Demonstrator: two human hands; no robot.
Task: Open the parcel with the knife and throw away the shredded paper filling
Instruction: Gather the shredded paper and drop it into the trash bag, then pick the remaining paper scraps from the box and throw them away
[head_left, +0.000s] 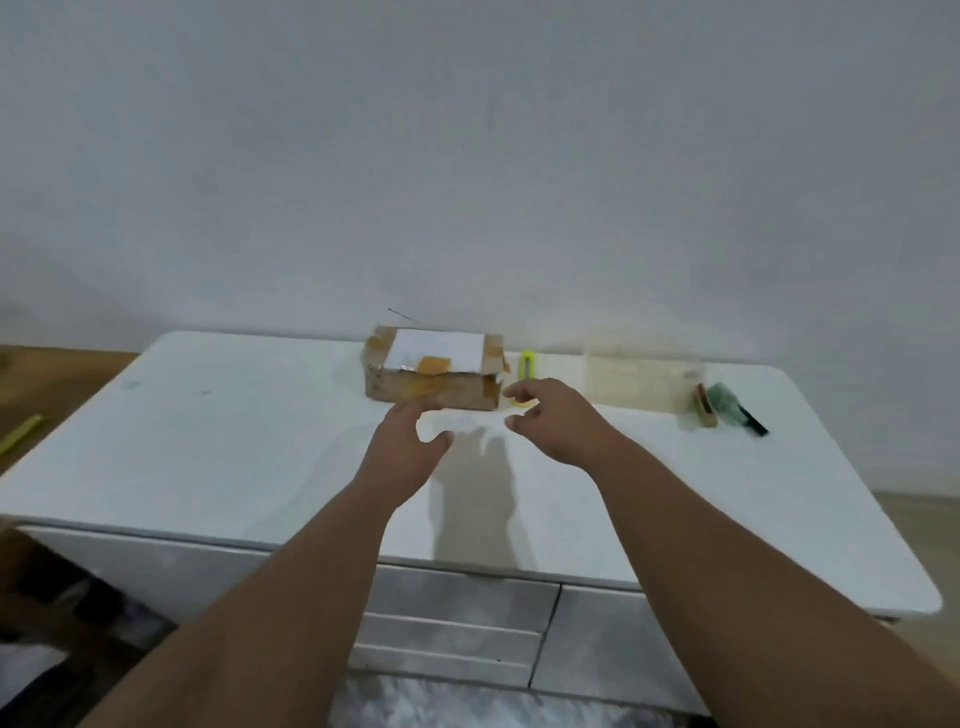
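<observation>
A: Worktop (249, 447) is looking smooth, white and semi-glossy, picking up soft shadows. Drawer fronts (457, 618) below are showing a grey, marble-like sheen.

B: Parcel (434, 371)?

A: Brown corrugated cardboard, matt, edges looking scuffed. White paper label (439, 349) is lying flat on top, and glossy orange-brown tape (434, 365) is wrinkling across the seams.

B: Knife (527, 364)?

A: Yellow-green plastic body, smooth. Blade isn't showing clearly.

B: Anything else?

A: Clear plastic box (641, 382) is looking translucent and slightly hazy. Small block (705, 413) beside it is reading as wood. Wall (467, 156) is matt white; floor (52, 384) at left is looking like wood.
</observation>
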